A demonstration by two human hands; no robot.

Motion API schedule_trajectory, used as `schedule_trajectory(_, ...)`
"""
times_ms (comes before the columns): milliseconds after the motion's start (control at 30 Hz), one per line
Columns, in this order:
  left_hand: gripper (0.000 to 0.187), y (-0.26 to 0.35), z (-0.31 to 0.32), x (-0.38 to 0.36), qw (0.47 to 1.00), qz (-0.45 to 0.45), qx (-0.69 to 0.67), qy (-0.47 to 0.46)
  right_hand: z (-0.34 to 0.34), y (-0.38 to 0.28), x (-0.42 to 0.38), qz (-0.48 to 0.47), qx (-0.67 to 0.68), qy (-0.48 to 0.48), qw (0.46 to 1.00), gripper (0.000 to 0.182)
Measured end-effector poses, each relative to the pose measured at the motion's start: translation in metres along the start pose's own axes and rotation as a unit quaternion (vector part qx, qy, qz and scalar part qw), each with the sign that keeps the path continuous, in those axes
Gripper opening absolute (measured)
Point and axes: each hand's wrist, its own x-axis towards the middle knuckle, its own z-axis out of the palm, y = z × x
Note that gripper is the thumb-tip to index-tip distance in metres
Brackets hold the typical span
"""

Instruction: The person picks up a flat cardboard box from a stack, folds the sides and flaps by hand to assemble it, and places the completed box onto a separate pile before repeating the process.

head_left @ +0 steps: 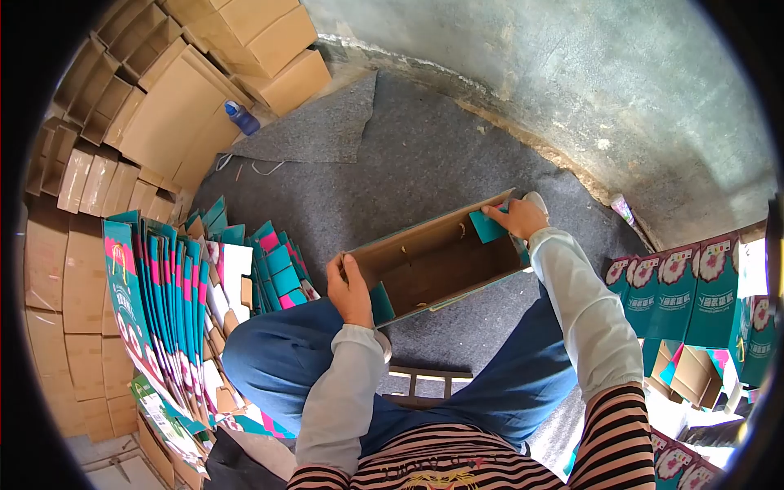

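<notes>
An open cardboard box (441, 278), brown inside with teal end flaps, lies lengthwise between my knees with its hollow facing up. Its left end is gripped by my left hand (351, 292), thumb on the rim and the other fingers partly hidden outside the wall. At the far right corner my right hand (523, 219) is closed on the box's edge, its thumb and finger at the teal flap (487, 227). Small tan loops of cord poke through the inner walls.
Flattened teal and pink cartons (167, 286) stand in a row at my left. Brown boxes (180, 114) are piled behind them, near a blue bottle (242, 118). Finished-looking teal cartons (678, 286) stand at right. A concrete wall (572, 73) curves around the grey floor mat (425, 155).
</notes>
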Motion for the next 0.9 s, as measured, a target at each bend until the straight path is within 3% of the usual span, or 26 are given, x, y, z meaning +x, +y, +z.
schedule_trajectory(167, 0.034, 0.006, -0.005, -0.01, 0.995, 0.072, 0.064, 0.0, -0.003, -0.006, -0.008, -0.011, -0.032, 0.022, 0.999, 0.096)
schedule_trajectory(367, 0.037, 0.005, -0.023, 0.025, 0.99, 0.002, 0.074, -0.119, -0.006, -0.013, -0.012, 0.019, -0.031, 0.019, 0.999, 0.102)
schedule_trajectory(500, 0.042, 0.023, -0.017, 0.02, 0.985, -0.004, 0.147, -0.088, -0.007, -0.013, -0.007, 0.014, -0.037, 0.005, 0.999, 0.1)
schedule_trajectory(567, 0.042, 0.037, -0.005, 0.009, 0.984, 0.017, 0.169, -0.061, -0.007, -0.014, -0.008, 0.013, -0.028, 0.007, 0.999, 0.098)
schedule_trajectory(667, 0.051, 0.033, 0.01, -0.002, 0.96, -0.03, 0.174, -0.216, -0.008, -0.018, -0.014, 0.009, -0.029, 0.012, 0.999, 0.089)
schedule_trajectory(700, 0.052, 0.02, 0.014, -0.003, 0.951, 0.027, 0.197, -0.236, -0.009, -0.018, -0.015, 0.006, -0.03, 0.015, 0.999, 0.086)
schedule_trajectory(900, 0.045, 0.01, 0.001, 0.005, 0.936, 0.068, 0.186, -0.291, -0.018, 0.008, 0.005, -0.062, -0.017, -0.078, 0.995, 0.056)
